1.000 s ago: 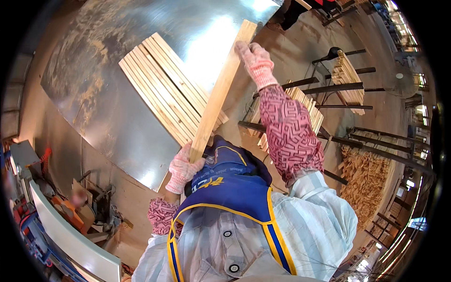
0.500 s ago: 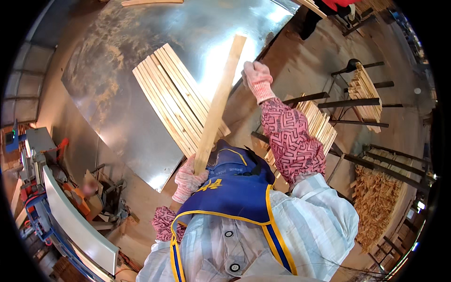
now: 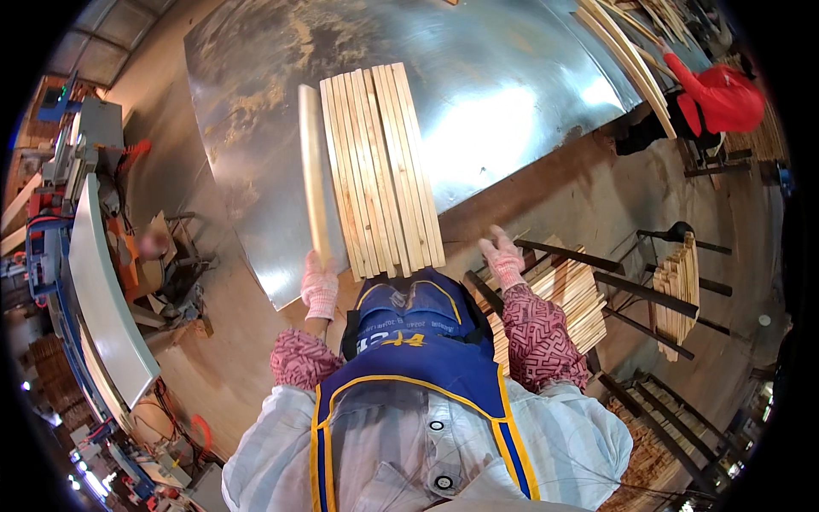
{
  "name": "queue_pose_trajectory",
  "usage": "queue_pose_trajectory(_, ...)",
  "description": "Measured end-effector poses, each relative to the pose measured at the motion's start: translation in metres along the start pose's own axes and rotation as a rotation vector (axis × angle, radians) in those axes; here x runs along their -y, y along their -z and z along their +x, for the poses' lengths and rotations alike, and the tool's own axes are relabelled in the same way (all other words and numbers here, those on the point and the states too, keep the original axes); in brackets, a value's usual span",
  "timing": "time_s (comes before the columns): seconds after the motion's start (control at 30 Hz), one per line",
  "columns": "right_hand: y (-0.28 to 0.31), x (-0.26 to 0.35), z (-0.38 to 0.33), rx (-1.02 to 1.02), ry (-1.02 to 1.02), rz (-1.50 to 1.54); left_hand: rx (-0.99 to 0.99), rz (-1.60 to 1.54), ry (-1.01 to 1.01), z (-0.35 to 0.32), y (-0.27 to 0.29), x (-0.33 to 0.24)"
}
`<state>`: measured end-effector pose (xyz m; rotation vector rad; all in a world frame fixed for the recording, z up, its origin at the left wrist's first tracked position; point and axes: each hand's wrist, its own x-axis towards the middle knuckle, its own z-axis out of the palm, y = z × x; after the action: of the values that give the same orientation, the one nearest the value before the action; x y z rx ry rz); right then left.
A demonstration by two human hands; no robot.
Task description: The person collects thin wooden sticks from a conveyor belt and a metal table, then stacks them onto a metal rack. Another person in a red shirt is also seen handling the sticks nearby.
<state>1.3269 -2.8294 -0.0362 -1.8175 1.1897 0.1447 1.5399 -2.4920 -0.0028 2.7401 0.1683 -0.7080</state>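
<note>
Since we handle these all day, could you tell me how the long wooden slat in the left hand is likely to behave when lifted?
The wooden slat looks stiff: held at one end by the left hand, it stays straight. Thin, so probably light.

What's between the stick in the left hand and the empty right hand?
In the head view, a row of wooden slats lies flat on the metal table, between the stick held by the left hand and the open right hand.

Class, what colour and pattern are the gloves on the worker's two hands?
Pink and white knit, finely speckled, on the left hand and right hand; the head view shows it.
</note>
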Motion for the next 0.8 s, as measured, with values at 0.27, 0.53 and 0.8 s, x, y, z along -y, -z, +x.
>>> queue_pose_trajectory(0.27,-0.046,0.088,0.065,-0.082,0.477,-0.143,0.064,0.2,-0.28,0.041,-0.026,-0.029)
queue_pose_trajectory(0.53,-0.087,0.116,0.091,-0.118,0.536,-0.186,-0.074,-0.78,-0.257,0.053,-0.06,-0.063)
queue_pose_trajectory(0.8,-0.07,0.122,0.089,0.494,0.106,0.667,0.508,-0.75,-0.112,0.017,0.025,-0.075)
